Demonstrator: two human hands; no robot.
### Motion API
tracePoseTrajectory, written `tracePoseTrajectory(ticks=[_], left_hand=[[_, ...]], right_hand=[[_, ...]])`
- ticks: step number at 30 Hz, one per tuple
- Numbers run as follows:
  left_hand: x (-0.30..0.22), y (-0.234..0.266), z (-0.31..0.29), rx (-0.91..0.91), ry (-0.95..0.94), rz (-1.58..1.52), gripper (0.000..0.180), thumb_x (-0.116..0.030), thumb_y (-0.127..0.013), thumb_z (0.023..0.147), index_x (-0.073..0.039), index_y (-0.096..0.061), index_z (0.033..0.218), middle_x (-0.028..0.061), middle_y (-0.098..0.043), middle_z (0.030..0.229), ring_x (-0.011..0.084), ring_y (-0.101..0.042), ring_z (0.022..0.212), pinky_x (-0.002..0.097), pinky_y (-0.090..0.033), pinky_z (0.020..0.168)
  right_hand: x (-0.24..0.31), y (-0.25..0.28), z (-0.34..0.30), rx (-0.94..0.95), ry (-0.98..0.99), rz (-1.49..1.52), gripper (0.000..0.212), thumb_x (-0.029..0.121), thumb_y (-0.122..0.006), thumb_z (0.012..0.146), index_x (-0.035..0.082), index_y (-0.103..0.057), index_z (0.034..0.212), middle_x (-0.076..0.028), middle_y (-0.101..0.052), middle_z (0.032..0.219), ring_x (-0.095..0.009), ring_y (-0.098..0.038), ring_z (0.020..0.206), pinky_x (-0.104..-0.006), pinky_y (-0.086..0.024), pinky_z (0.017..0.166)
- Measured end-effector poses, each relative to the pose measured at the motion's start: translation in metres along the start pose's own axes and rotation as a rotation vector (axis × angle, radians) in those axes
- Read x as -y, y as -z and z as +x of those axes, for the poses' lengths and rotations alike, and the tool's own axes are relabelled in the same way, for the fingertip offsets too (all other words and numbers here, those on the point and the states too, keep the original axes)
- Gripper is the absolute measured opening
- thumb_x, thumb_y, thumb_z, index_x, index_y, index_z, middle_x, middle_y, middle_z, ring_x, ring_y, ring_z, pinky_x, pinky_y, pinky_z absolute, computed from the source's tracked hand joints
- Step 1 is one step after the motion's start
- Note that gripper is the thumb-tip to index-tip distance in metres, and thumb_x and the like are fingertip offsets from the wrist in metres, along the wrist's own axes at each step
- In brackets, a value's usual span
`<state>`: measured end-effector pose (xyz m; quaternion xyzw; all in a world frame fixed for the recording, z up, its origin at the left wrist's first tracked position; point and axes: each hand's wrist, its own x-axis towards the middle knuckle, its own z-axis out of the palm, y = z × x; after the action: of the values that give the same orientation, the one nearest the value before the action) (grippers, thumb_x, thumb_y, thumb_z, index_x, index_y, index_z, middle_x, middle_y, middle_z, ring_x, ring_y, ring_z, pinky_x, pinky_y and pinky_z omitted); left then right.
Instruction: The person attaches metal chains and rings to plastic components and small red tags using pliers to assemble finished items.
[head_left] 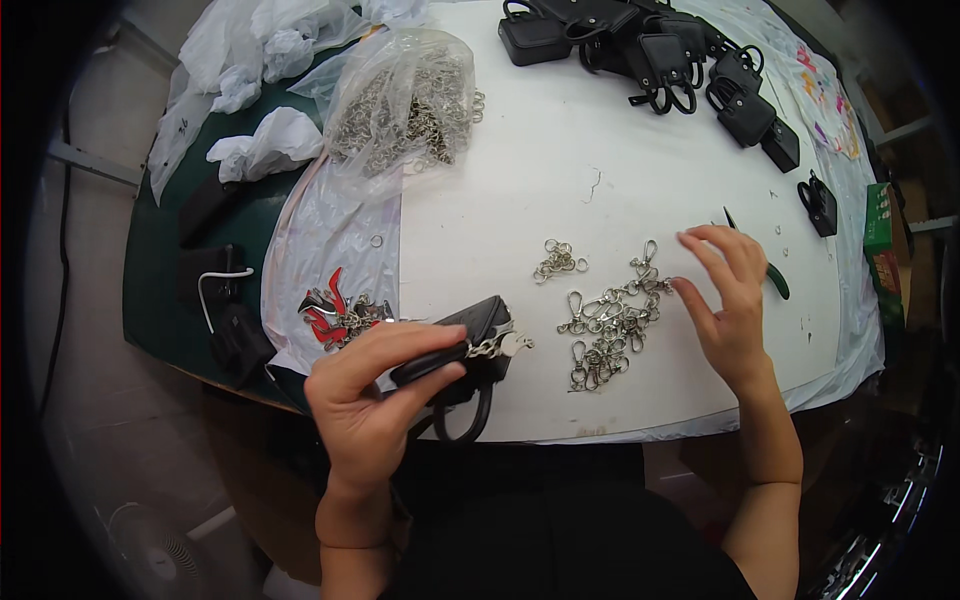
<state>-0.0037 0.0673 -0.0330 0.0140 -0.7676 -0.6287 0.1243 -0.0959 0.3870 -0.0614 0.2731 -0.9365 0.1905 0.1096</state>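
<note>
At the near edge of the white table, my left hand [375, 395] is closed round part of a small black bag [485, 322] with a looped handle. A short silver chain with a pale round tag [513, 344] sticks out from between its thumb and fingers. My right hand [728, 295] is open, thumb and fingers apart and nothing held between them. Its thumb tip is close beside a loose pile of silver swivel clasps [610, 330]; whether it touches one I cannot tell. A smaller cluster of silver rings [560, 259] lies further left of that pile.
Pliers with a dark green grip [778, 281] lie partly behind my right hand. Red and silver charms [340, 312] are heaped at the left. A clear bag of metal chains [405, 105] stands behind them. Several small black bags [650, 50] crowd the far right. A green box [880, 225] stands at the right edge.
</note>
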Motion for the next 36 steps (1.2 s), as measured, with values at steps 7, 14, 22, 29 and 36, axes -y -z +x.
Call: tracePoseTrajectory(ticks=[7, 14, 22, 29, 36], left_hand=[[-0.018, 0.133, -0.071, 0.066, 0.081, -0.065, 0.030, -0.004, -0.086, 0.054, 0.004, -0.075, 0.082, 0.0176, -0.073, 0.074, 0.0231, -0.069, 0.068, 0.0267, -0.050, 0.060], [-0.023, 0.195, -0.127, -0.058, 0.469, 0.531, 0.051, -0.006, -0.082, 0.059, 0.006, -0.070, 0.107, 0.0177, -0.070, 0.108, 0.0254, -0.065, 0.102, 0.0350, -0.048, 0.093], [-0.013, 0.012, 0.032, 0.489, -0.190, 0.340, 0.029, -0.009, -0.080, 0.071, -0.002, -0.071, 0.098, 0.0091, -0.071, 0.095, 0.0253, -0.066, 0.090, 0.0361, -0.050, 0.080], [0.031, -0.071, 0.078, 0.845, -0.651, 0.693, 0.025, -0.016, -0.080, 0.070, -0.008, -0.071, 0.092, 0.0010, -0.063, 0.112, 0.0235, -0.055, 0.107, 0.0375, -0.046, 0.089], [0.030, -0.071, 0.077, 0.881, -0.343, 0.536, 0.015, -0.008, -0.079, 0.074, -0.005, -0.064, 0.078, 0.0047, -0.067, 0.098, 0.0236, -0.061, 0.097, 0.0369, -0.049, 0.083]], right_hand=[[0.027, -0.052, 0.046, 0.129, 0.147, 0.335, 0.019, 0.009, -0.078, 0.075, 0.007, -0.071, 0.093, -0.004, -0.065, 0.099, -0.023, -0.057, 0.093, -0.0350, -0.043, 0.085], [0.020, -0.046, 0.047, 0.107, -0.030, 0.530, 0.010, 0.004, -0.077, 0.079, 0.003, -0.070, 0.086, -0.003, -0.067, 0.081, -0.015, -0.060, 0.074, -0.0270, -0.047, 0.064], [-0.001, -0.011, 0.039, -0.015, -0.477, 1.002, 0.009, 0.001, -0.067, 0.089, -0.004, -0.070, 0.097, -0.004, -0.069, 0.080, -0.007, -0.060, 0.069, -0.0209, -0.050, 0.065], [0.000, -0.013, 0.027, -0.023, -0.452, 1.131, 0.012, 0.001, -0.067, 0.089, -0.003, -0.070, 0.101, -0.004, -0.069, 0.084, -0.007, -0.061, 0.072, -0.0215, -0.051, 0.067], [0.011, -0.015, 0.019, 0.159, -0.498, 1.240, 0.014, 0.003, -0.071, 0.088, -0.001, -0.071, 0.101, -0.004, -0.071, 0.083, -0.007, -0.063, 0.069, -0.0209, -0.052, 0.065]])
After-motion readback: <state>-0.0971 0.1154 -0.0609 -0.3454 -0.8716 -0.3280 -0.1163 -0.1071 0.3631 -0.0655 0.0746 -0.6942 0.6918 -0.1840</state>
